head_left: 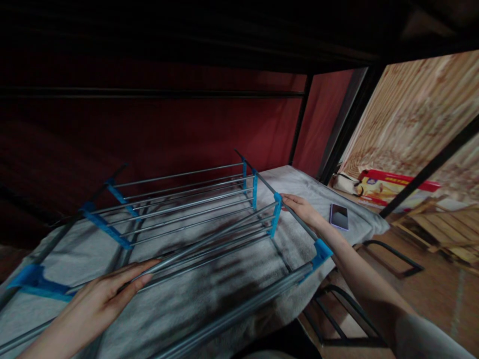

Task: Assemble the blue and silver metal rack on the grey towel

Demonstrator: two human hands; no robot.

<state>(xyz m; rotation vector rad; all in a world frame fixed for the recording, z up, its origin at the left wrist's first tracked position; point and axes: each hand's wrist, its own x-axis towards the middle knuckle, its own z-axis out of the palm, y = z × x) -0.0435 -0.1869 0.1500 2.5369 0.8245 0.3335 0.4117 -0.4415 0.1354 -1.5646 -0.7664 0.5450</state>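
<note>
A half-built rack of grey metal tubes joined by blue plastic connectors lies on a light grey blanket [168, 304]. In my left hand [112, 291] is a metal tube [209, 242], pinched near its left end. It slants up to the right, where its far end meets a blue connector [276, 217]. My right hand [301, 207] grips that connector and the side pole from the outer side, with some fingertips hidden behind. Several crossbars [187, 199] span the rack's back part. The near right corner has another blue connector [322, 253], with tubes at it.
The bed has a black metal frame [302, 114] and a low upper bunk overhead, against a dark red wall [187, 129]. A phone [339, 217] lies on the blanket at right. Beyond are a red and yellow box [392, 189], a wooden stool [441, 229] and a patterned curtain [422, 114].
</note>
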